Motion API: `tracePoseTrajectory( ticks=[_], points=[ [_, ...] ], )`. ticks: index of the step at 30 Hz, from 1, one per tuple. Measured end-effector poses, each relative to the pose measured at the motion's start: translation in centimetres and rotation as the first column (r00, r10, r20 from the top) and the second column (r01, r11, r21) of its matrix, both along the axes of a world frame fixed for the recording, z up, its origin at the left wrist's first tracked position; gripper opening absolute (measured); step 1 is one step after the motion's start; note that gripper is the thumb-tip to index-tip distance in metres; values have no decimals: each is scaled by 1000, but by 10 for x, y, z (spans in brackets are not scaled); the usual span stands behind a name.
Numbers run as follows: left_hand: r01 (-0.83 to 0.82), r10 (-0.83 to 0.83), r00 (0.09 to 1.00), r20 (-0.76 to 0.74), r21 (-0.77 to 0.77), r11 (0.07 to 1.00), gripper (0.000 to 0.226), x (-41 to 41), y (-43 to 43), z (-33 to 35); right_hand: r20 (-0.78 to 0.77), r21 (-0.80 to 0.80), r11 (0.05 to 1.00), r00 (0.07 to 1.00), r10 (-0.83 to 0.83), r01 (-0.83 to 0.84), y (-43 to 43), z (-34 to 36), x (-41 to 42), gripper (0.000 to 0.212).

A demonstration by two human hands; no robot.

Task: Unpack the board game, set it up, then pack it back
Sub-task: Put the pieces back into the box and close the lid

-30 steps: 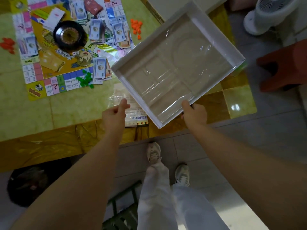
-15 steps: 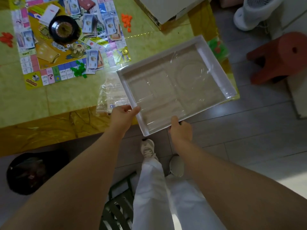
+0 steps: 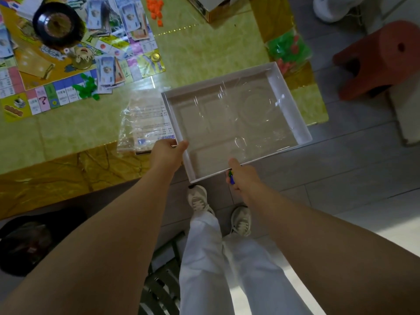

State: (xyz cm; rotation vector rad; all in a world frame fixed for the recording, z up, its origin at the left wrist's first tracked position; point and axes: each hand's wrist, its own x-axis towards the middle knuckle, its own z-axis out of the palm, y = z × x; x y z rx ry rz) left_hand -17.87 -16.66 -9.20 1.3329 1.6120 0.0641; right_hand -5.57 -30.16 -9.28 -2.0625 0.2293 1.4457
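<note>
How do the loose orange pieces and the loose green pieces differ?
The orange pieces lie on the bare table, off the game board; the green pieces lie at the board's near edge. The orange heap lies farther from the person than the green heap. Both are loose heaps outside the white tray.

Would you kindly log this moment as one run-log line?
left hand: grips box tray, near-left rim | right hand: grips near rim | tray: no pieces, overhangs table | game board: laid out

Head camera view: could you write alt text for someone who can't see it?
The left hand and right hand grip the near end of a white box tray over the edge of a green table. To its left lies the game board, strewn with paper money.
</note>
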Motion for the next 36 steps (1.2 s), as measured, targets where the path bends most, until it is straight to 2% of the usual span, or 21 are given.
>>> tracePoseTrajectory(
  ticks=[3, 6, 11, 13, 15, 17, 21, 24, 29, 34, 36],
  points=[
    [4, -6, 998, -55, -31, 1000, 42, 2, 6, -9, -144, -20, 997, 987, 74, -77, 4, 7, 8, 43],
    [9, -15, 995, -97, -56, 998, 42, 4, 11, -10, -299, 1, 984, 939, 170, -177, 12, 12, 19, 34],
    [64, -66, 987, -143, -18, 998, 36, 4, 23, -10, -134, 91, 993, 987, 90, -78, 53, 17, 42, 28],
    [71, -57, 984, -169, 81, 994, 30, 6, 29, -8, -113, 116, 992, 991, 68, -55, 68, 18, 50, 28],
    [49, -33, 991, -133, 115, 992, 38, 14, 39, -1, -136, 109, 994, 990, 27, -12, 81, 17, 56, 30],
    [33, -30, 998, -47, 61, 998, 44, 28, 38, 6, -166, 99, 994, 986, -30, 46, 82, 18, 61, 31],
    [38, -19, 994, 109, -168, 985, 32, 71, 47, 12, -144, 74, 989, 983, -118, 130, 82, 13, 91, 28],
    [94, -55, 988, 141, -290, 952, 26, 105, 50, 15, -103, 89, 977, 977, -187, 196, 79, 8, 120, 24],
    [119, -27, 974, 224, -409, 905, 11, 152, 44, 18, -70, 110, 983, 988, -140, 147, 87, 1, 154, 21],
    [118, -35, 962, 272, -294, 949, 8, 190, 37, 9, 45, 123, 991, 997, -57, 52, 102, -16, 175, 29],
    [141, -82, 963, 257, -218, 966, 22, 199, 34, 6, 6, 155, 985, 996, -84, 82, 106, -23, 179, 28]
  ],
)
